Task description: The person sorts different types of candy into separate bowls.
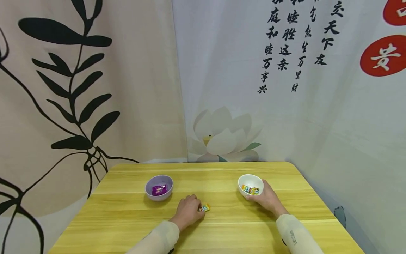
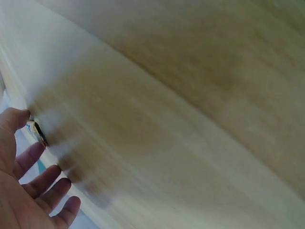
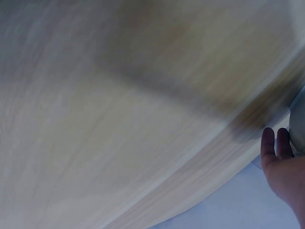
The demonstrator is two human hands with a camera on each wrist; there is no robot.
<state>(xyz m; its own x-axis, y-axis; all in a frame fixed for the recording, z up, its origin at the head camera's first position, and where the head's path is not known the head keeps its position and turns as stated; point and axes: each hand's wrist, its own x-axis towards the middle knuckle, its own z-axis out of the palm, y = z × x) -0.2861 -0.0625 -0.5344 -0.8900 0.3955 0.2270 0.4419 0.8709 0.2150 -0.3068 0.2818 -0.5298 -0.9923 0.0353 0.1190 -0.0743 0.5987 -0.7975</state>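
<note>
A small yellow-wrapped candy [image 1: 207, 207] lies near the middle of the table, its near end between the thumb and index finger of my left hand [image 1: 188, 212]. The left wrist view has that candy [image 2: 35, 130] pinched at the fingertips, the other fingers spread apart. My right hand [image 1: 270, 201] grips the white bowl [image 1: 240, 188] from its right side, thumb toward the near wall. Yellow-and-green wrapped candies [image 1: 250, 189] sit inside that bowl. In the right wrist view only part of the bowl [image 3: 298, 121] shows beside two fingers.
A purple bowl [image 1: 148, 194] with purple-wrapped candy [image 1: 159, 189] in it stands at the back left of the wooden table [image 1: 203, 240]. Behind the table's far edge hangs a printed cloth [image 1: 149, 88] with leaves, a lotus and characters.
</note>
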